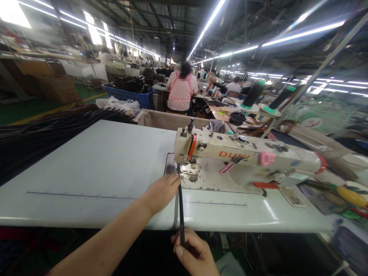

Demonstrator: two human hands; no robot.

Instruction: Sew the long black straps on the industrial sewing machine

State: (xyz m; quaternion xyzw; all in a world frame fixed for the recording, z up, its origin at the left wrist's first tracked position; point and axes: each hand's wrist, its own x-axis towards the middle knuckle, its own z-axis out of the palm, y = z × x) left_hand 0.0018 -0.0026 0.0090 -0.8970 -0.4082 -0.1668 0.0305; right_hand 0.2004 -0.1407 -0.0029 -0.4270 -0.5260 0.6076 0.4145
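Note:
A narrow black strap runs from under the needle area of the white sewing machine down over the table's front edge. Close to the presser foot, my left hand lies on the table with its fingers together at the strap's left side; whether they pinch it or only press beside it is hard to see. Below the edge, my right hand is closed on the strap between thumb and fingers. Pink-handled snips rest against the machine's arm.
The pale table has a printed ruler along its front. Many black straps hang over its left side. Two black thread cones stand behind the machine. A blue basket and a person in a pink apron are farther back.

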